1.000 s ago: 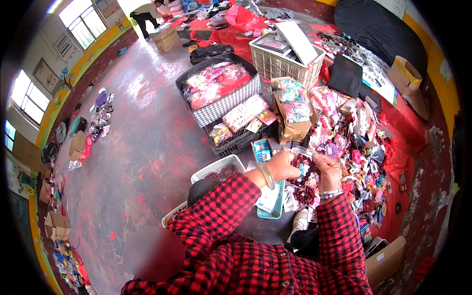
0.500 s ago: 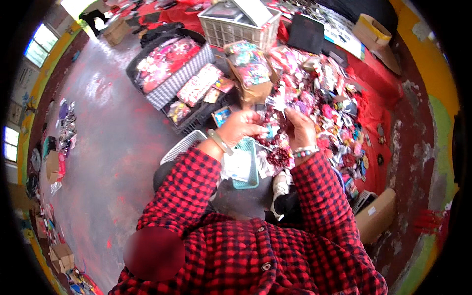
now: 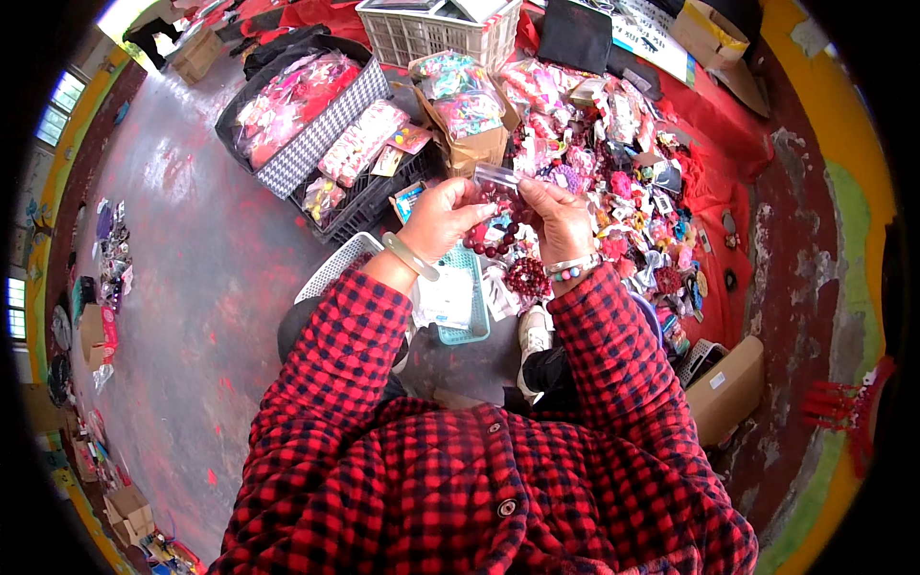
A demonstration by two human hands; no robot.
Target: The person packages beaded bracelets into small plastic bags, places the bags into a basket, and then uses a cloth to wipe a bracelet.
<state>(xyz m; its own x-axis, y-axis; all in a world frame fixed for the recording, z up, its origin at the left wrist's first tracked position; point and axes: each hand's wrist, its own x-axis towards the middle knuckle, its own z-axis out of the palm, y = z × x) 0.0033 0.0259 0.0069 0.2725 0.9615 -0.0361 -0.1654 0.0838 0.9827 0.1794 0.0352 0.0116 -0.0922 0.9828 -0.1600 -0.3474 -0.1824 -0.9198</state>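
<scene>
Fingers (image 3: pixel 540 196) of the right hand (image 3: pixel 567 230) are pinching a clear plastic packet (image 3: pixel 497 177), while those of the left hand (image 3: pixel 437 223) are bunching in by some dark red beads (image 3: pixel 492 248); tbh can't tell if they're gripping. Packet's hanging between the hands, near side of a cardboard box (image 3: pixel 479 149). Half a second ago it was looking blurry; now it's showing clearly, so I'm guessing both hands are working it together.

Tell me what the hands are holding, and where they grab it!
The left hand and right hand pinch a clear plastic packet near its top, one at each side.
</scene>
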